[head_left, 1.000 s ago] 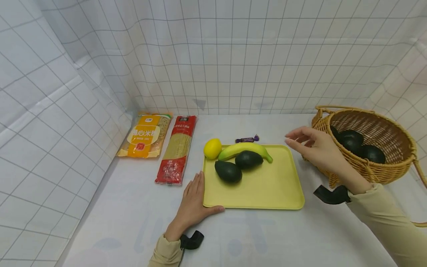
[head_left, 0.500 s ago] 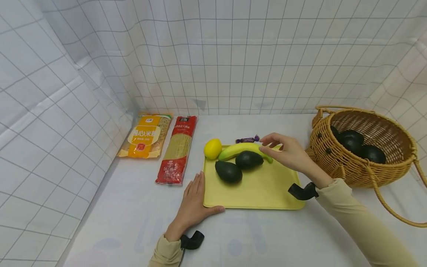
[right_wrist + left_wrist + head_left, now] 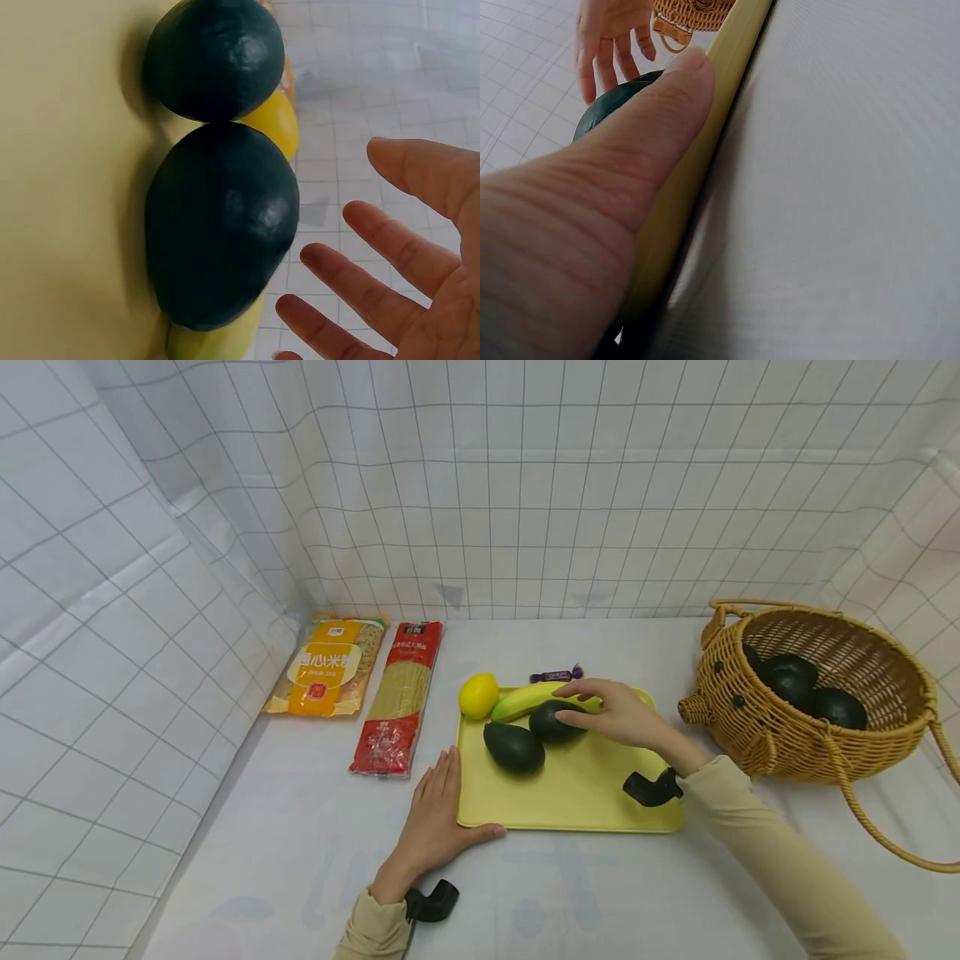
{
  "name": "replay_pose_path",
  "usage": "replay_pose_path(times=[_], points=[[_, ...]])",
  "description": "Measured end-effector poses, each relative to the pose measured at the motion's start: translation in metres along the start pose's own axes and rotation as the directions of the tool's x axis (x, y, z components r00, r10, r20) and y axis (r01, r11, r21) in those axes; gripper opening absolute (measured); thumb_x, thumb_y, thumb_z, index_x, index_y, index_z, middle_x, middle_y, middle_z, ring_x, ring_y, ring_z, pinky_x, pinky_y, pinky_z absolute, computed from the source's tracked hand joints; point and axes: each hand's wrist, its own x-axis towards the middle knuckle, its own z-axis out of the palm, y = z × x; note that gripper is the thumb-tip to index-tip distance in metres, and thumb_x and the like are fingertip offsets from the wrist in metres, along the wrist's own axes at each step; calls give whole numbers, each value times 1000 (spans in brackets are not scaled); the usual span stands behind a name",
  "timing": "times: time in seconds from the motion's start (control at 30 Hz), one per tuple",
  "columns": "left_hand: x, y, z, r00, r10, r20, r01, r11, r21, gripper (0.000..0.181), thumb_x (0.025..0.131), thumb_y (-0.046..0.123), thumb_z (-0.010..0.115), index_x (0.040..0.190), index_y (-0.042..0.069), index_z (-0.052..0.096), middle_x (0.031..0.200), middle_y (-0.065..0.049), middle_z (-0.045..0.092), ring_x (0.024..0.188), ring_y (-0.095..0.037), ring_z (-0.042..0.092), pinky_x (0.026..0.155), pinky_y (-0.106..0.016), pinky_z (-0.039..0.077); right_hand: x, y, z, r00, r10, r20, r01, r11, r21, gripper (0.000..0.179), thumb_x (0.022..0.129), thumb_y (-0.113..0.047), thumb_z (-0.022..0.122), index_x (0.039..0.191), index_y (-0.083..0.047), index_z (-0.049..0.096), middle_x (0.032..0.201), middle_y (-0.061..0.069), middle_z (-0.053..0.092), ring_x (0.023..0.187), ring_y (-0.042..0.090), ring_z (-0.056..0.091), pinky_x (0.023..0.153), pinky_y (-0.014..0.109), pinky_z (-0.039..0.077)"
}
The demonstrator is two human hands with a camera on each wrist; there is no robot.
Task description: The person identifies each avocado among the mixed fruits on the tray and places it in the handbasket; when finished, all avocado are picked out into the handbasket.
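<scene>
A yellow tray (image 3: 600, 793) carries two dark green avocados and a yellow-green banana (image 3: 517, 700). My right hand (image 3: 618, 714) hovers over the right avocado (image 3: 551, 720); in the right wrist view its spread fingers stand apart from that avocado (image 3: 221, 225). The left avocado (image 3: 514, 747) lies beside it, nearer the tray's left side. My left hand (image 3: 433, 828) rests on the table against the tray's front left corner, fingers straight along the left side. Its thumb (image 3: 656, 112) lies along the front rim in the left wrist view. A lemon (image 3: 478, 696) sits at the back left corner.
At the right stands a wicker basket (image 3: 750, 727) with several dark avocados and a long handle (image 3: 870, 827). A purple-wrapped candy (image 3: 557, 674) lies behind the tray. To the left are a red noodle packet (image 3: 397, 697) and an orange food bag (image 3: 326, 666).
My right hand has moved left from beside the basket, across the tray's right part, to above the right avocado. My left hand and the fruit have stayed where they were.
</scene>
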Motion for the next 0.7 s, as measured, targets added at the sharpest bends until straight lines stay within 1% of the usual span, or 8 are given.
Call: replay_pose_path(times=[0.2, 0.4, 0.53, 0.7], points=[[0, 0, 0, 1000, -1, 4, 1, 1000, -1, 125, 70, 69, 67, 150, -2, 4, 156, -17, 12, 142, -28, 8, 113, -45, 6, 7, 4, 10, 999, -50, 9, 50, 999, 20, 37, 89, -27, 68, 120, -7, 64, 121, 7, 62, 113, 30, 52, 96, 48, 40], [0, -1, 0, 1000, 5, 2, -5, 1000, 7, 125, 70, 70, 67, 151, -2, 5, 156, -16, 13, 142, -27, 8, 113, -45, 6, 9, 7, 16, 998, -60, -8, 60, 998, 0, 35, 88, -23, 70, 118, -5, 65, 119, 7, 62, 112, 28, 53, 95, 45, 41], [0, -1, 0, 1000, 6, -2, -6, 1000, 9, 124, 70, 70, 67, 150, -2, 6, 156, -17, 13, 142, -28, 9, 113, -45, 7, 10, 12, 19, 999, -37, -16, 36, 999, -38, 42, 85, -28, 73, 120, -7, 64, 120, 7, 61, 113, 28, 53, 95, 46, 41], [0, -1, 0, 1000, 3, 1, -3, 1000, 10, 124, 70, 71, 66, 150, -2, 5, 156, -17, 13, 142, -28, 9, 113, -46, 7, 9, 14, 23, 999, 33, -13, -34, 996, -82, 53, 80, -38, 76, 124, -13, 62, 120, 7, 60, 109, 25, 54, 90, 45, 43]])
